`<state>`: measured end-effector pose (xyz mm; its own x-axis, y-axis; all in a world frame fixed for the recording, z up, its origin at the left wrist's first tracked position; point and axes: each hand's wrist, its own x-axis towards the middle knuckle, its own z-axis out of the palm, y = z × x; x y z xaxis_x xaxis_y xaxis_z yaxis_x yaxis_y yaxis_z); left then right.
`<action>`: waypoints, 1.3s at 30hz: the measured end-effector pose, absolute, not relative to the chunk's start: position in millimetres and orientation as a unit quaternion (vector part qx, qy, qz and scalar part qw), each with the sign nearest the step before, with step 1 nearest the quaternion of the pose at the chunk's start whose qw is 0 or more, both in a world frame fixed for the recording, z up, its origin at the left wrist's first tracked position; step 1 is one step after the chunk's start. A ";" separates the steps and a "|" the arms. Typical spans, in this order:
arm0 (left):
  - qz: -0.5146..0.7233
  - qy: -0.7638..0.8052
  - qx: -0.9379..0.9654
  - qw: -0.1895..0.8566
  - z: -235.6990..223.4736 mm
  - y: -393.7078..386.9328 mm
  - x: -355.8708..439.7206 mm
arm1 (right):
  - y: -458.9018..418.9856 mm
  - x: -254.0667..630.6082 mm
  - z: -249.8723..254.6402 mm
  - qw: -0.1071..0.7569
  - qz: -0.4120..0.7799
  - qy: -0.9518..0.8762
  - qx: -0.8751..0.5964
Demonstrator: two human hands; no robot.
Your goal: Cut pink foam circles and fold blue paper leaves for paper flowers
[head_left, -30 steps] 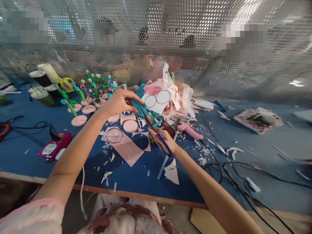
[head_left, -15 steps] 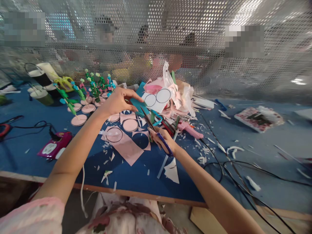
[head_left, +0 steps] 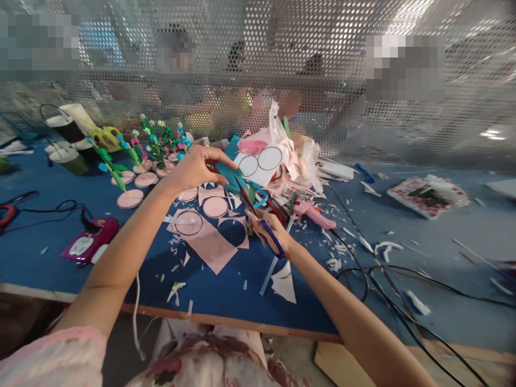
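Observation:
My left hand is bent over a teal sheet, its edge between my thumb and fingers. In my right hand are scissors with dark blades and blue handles, the blades pointing up-left at the teal sheet. A narrow teal strip curls beside the blades. Below my hands lies a pink sheet with a drawn circle, next to a cut pink disc. Behind the teal sheet is a white sheet with two drawn circles.
Green-stemmed flower models on pink discs stand at left, near a purple power socket. A pink glue gun lies right of my right hand, its black cable trailing right. Paper scraps pile up before the perforated metal screen.
The scissors' tips have shifted very slightly up and away from me. My left hand and the teal sheet look almost unmoved.

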<state>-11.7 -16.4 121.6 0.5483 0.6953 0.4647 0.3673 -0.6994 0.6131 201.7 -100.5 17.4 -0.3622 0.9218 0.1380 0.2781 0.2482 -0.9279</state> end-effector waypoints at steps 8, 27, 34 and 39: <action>0.356 0.314 0.845 0.245 122.5 -18.4 -10.7 | -97.9 201.9 15.5 0.368 0.428 -0.707 -0.426; 0.365 0.311 0.847 0.230 121.9 -18.9 -8.5 | -102.4 199.3 20.3 0.372 0.442 -0.687 -0.440; 0.365 0.313 0.848 0.226 121.5 -18.8 -8.3 | -103.6 198.5 20.7 0.374 0.449 -0.674 -0.452; 0.367 0.315 0.844 0.233 119.2 -17.3 -9.1 | -102.4 199.2 18.4 0.379 0.446 -0.678 -0.445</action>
<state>-9.1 -17.3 119.2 0.5334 0.7021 0.4718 0.3599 -0.6931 0.6246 199.2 -102.4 18.4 -0.3170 0.9412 0.1166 0.2652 0.2061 -0.9419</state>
